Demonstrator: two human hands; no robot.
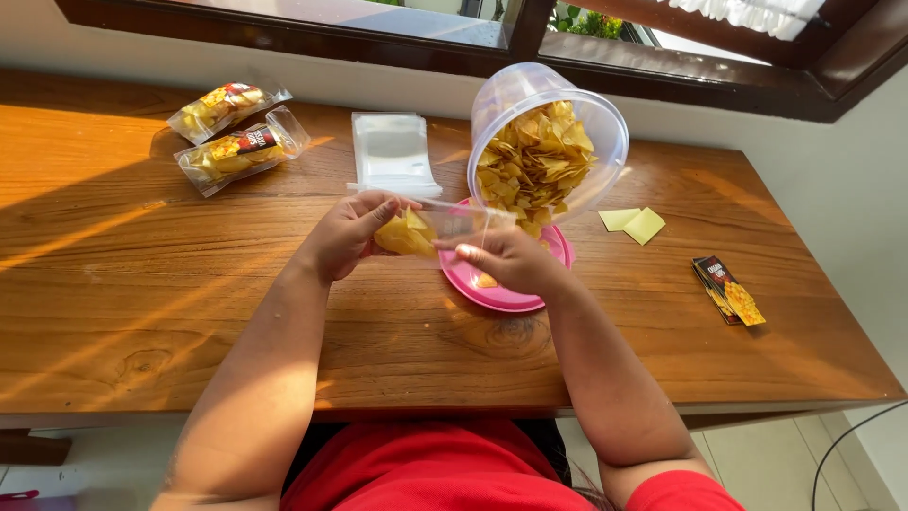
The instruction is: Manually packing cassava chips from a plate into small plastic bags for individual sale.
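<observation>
My left hand (pixel 345 237) grips the filled end of a clear plastic bag (pixel 452 225) that holds yellow chips. At the bag's open end my right hand (pixel 506 258) pinches the film. Both hands hover over a pink plate (pixel 558 254) with a loose chip on it. A clear plastic tub (pixel 544 142) full of yellow chips rests tilted on the plate's far side, its mouth facing me.
Two filled chip bags (pixel 235 132) lie at the table's far left. A stack of empty clear bags (pixel 392 151) sits behind my hands. Yellow paper slips (pixel 634 223) and printed label cards (pixel 728 290) lie to the right. A dark window frame (pixel 284 33) runs behind the wooden table (pixel 142 284).
</observation>
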